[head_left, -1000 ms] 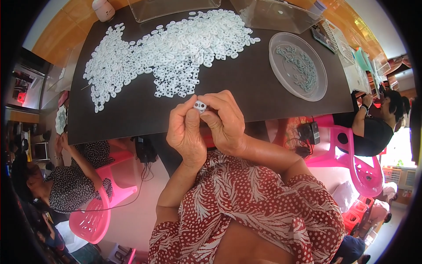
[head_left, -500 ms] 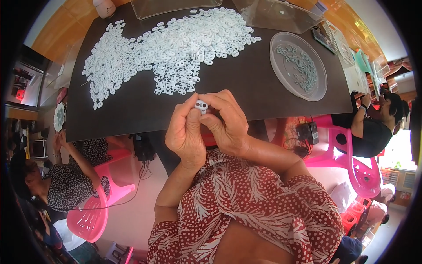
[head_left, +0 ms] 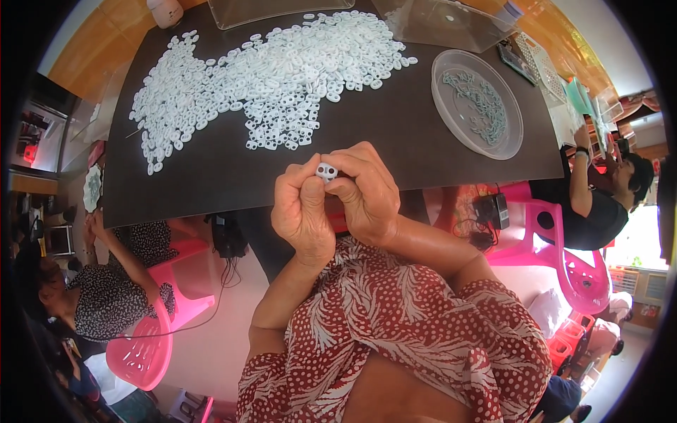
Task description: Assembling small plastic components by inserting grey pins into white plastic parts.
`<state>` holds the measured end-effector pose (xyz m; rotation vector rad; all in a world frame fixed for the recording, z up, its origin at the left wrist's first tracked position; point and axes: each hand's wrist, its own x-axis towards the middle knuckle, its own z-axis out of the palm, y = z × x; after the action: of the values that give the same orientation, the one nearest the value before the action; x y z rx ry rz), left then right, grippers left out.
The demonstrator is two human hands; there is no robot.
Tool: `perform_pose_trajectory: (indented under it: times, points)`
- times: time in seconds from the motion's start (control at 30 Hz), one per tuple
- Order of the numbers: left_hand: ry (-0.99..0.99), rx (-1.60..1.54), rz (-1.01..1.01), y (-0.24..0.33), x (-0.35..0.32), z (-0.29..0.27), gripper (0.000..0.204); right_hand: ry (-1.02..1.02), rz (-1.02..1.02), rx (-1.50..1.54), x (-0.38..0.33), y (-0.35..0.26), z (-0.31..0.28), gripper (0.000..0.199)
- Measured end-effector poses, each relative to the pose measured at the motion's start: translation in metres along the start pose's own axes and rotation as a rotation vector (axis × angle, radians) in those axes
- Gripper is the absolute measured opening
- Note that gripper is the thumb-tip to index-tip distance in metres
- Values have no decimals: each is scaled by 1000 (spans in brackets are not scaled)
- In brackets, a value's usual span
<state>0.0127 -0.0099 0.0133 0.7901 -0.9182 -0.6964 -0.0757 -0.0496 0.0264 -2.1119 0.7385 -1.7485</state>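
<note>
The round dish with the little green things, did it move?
No: judged against the near right corner of the dark table, the round dish sits in the same spot.

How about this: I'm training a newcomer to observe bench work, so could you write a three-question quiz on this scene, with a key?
1. Multiple choice: Where is the holed white piece?
A. In the person's lap
B. Pinched between the fingers of the left hand and the right hand
C. On the floor

2. True or false: The heap of white pieces lies to the left of the round clear tray.

3. Fill in the blank: The plastic chair near the picture's right side is ____ in colour.

Key: 1. B; 2. True; 3. pink.
</note>
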Motion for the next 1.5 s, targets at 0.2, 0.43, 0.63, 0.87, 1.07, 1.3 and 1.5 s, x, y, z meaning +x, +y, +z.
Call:
perform_pose_trajectory:
  times: [0.2, 0.43, 0.63, 0.87, 1.07, 1.3, 1.5]
  points:
    - [-8, 0, 16, -3, 1, -1, 23, 21, -39, -6, -2, 3, 1, 27]
    - [-6, 44, 41, -2, -1, 2, 20, -14, -78, -30, -4, 7, 0, 31]
    - [33, 116, 40, 1, 0, -2, 22, -47, 20, 10, -2, -2, 2, 20]
    - [-42, 94, -132, 5, 8, -13, 22, -76, 636, 366, 5, -11, -9, 13]
    - [-61, 11, -221, 7, 7, -12, 28, -97, 697, 467, 5, -9, -12, 16]
    - [-75, 97, -166, 9, 9, -12, 28, -27, 700, 481, 6, -12, -10, 11]
    - [-82, 93, -163, 9, 8, -13, 29, 15, 731, 518, 4, -15, -8, 10]
